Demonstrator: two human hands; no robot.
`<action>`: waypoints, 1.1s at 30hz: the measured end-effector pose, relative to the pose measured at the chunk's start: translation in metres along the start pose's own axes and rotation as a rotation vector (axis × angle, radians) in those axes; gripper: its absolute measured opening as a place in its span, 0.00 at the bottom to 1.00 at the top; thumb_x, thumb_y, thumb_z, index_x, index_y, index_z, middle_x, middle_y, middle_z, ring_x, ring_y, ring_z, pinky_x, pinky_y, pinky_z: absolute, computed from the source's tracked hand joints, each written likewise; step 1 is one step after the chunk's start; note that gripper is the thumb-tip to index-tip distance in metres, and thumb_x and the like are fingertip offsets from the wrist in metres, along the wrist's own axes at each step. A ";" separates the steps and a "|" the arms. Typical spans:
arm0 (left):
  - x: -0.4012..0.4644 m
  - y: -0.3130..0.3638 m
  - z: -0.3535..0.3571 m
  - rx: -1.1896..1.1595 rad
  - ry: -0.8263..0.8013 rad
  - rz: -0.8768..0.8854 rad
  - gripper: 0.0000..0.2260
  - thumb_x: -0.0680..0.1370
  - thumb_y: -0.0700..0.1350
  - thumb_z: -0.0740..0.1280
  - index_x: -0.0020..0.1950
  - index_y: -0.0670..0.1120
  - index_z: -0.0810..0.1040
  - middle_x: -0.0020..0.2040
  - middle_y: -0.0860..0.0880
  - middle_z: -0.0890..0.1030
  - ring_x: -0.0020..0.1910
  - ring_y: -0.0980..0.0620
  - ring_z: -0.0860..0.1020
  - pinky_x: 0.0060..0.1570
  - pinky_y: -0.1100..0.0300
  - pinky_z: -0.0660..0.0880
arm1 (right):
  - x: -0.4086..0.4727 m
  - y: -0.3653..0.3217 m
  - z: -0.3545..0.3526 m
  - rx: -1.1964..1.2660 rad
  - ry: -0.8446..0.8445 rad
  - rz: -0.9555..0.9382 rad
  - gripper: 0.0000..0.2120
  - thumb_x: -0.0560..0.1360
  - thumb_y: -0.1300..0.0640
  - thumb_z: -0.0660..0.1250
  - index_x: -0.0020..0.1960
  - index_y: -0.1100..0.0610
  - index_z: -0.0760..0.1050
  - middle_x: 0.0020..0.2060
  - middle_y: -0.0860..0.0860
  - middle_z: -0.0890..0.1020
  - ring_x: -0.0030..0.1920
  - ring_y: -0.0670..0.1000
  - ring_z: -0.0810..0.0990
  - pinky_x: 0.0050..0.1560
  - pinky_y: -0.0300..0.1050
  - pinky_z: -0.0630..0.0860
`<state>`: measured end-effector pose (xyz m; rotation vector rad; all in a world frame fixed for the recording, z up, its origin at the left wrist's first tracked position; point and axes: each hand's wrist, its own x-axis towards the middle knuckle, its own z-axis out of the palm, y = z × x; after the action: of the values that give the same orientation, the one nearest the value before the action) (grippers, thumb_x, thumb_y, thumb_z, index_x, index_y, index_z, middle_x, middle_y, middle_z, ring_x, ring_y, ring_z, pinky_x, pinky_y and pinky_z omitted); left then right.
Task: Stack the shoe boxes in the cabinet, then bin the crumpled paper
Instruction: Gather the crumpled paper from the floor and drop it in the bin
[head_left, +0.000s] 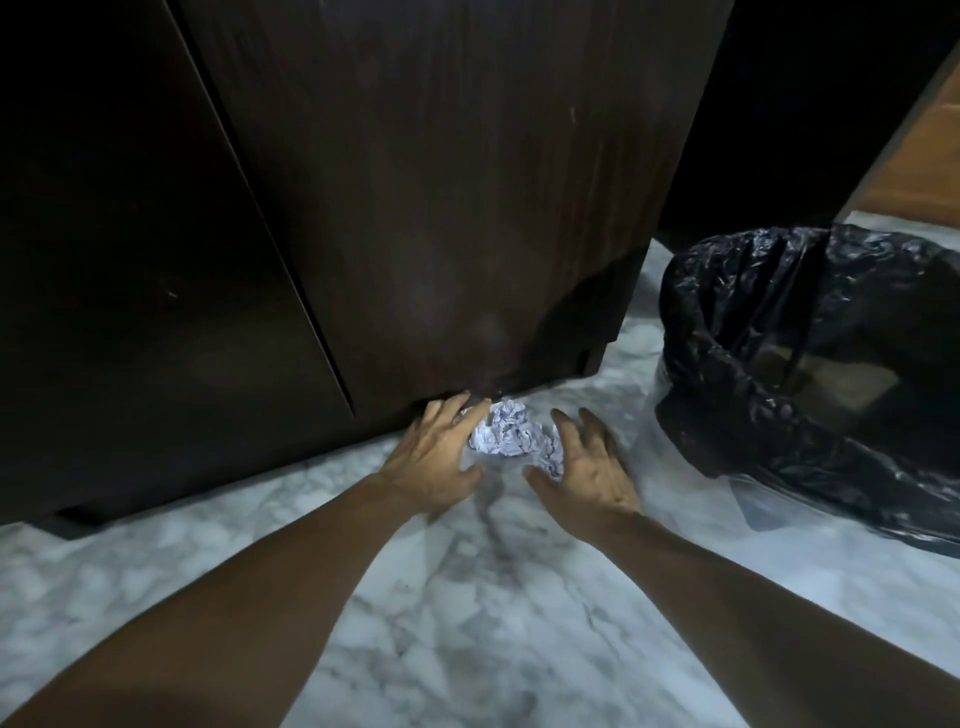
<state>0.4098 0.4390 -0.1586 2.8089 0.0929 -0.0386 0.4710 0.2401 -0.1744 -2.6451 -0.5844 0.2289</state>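
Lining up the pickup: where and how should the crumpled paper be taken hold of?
Probably cup the crumpled paper at its two flanks, left hand and right hand closing inward. It lies loose against the cabinet base, so the far side is blocked.

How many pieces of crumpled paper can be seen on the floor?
1. The crumpled paper lies on the marble floor against the cabinet, between both hands. More may be hidden under them.

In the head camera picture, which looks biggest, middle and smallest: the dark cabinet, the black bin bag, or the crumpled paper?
1. cabinet
2. black bin bag
3. crumpled paper

The gaps are clear, so nearness does not change the order.
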 end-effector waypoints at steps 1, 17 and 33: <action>0.003 -0.002 0.003 -0.001 0.001 0.008 0.37 0.70 0.54 0.60 0.79 0.51 0.55 0.78 0.46 0.58 0.75 0.46 0.57 0.72 0.51 0.60 | 0.004 -0.001 0.003 0.012 -0.001 0.001 0.36 0.74 0.36 0.61 0.77 0.44 0.52 0.77 0.54 0.54 0.78 0.55 0.49 0.76 0.55 0.53; 0.046 -0.008 0.029 0.199 0.073 0.261 0.25 0.74 0.60 0.62 0.70 0.56 0.67 0.69 0.54 0.69 0.59 0.48 0.70 0.46 0.53 0.77 | 0.016 0.008 0.054 -0.015 0.426 -0.091 0.14 0.74 0.46 0.63 0.53 0.54 0.77 0.55 0.54 0.79 0.63 0.59 0.74 0.66 0.62 0.63; -0.010 -0.006 0.034 0.017 0.176 0.071 0.10 0.71 0.51 0.59 0.47 0.46 0.70 0.47 0.49 0.72 0.45 0.47 0.75 0.36 0.54 0.72 | 0.008 0.000 0.051 -0.166 0.345 -0.153 0.08 0.73 0.58 0.64 0.52 0.52 0.75 0.52 0.52 0.77 0.56 0.60 0.73 0.55 0.59 0.69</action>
<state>0.3987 0.4334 -0.1919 2.8248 0.0334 0.2258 0.4654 0.2627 -0.2210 -2.6905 -0.7073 -0.3289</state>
